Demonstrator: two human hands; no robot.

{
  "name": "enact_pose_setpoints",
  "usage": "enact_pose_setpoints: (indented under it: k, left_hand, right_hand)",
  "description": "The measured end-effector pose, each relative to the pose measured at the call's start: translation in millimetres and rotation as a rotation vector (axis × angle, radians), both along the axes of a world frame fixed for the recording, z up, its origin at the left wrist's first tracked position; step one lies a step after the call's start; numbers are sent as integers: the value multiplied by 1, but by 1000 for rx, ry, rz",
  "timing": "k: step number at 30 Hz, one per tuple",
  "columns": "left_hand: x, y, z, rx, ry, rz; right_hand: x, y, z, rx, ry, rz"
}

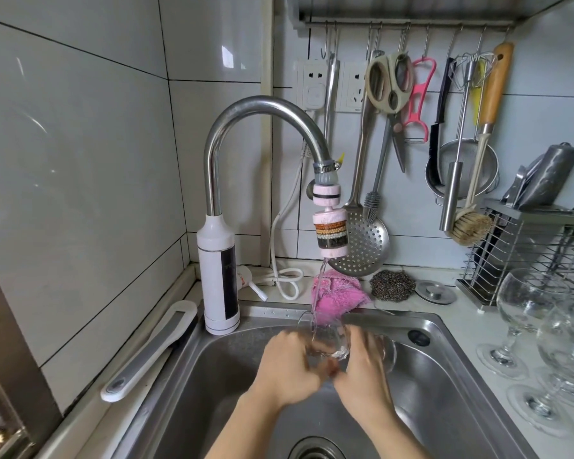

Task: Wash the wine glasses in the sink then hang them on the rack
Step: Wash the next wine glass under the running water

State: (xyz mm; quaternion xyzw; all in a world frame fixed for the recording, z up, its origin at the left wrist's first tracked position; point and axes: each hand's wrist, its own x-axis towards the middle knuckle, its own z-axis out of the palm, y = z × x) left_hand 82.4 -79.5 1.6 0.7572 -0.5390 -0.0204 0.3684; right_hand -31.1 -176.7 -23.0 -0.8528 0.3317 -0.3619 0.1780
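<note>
Over the steel sink (451, 369) I hold a clear wine glass (332, 336) under the stream from the faucet (256, 127). My left hand (289, 369) wraps the bowl from the left and my right hand (365, 369) grips it from the right; the glass foot (390, 356) sticks out past my right hand. Water runs from the pink filter head (330, 233) into the glass. Several other wine glasses (527, 313) stand upright on the counter at the right.
A pink cloth (338, 296) and a steel scourer (391, 284) lie behind the sink. Hooks on a wall rail (408, 24) carry scissors, a skimmer, a whisk, a strainer and a brush. A wire utensil rack (524, 250) stands back right. The drain (318, 450) is below.
</note>
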Motion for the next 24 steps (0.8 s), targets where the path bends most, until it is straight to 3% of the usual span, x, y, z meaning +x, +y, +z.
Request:
enact_pose_setpoints:
  k: [5, 11, 16, 20, 24]
  left_hand:
    - [-3, 1, 4, -32, 146, -114]
    - [-11, -4, 5, -250, 165, 91]
    - [-12, -3, 5, -140, 172, -16]
    - [-11, -6, 4, -151, 443, -155]
    - [-3, -5, 1, -291, 414, -21]
  right_hand:
    - [-2, -2, 0, 27, -18, -22]
    - [2, -1, 0, 62, -55, -46]
    - [4, 1, -2, 6, -11, -56]
    - [4, -2, -5, -14, 16, -52]
    - [4, -3, -7, 35, 51, -24]
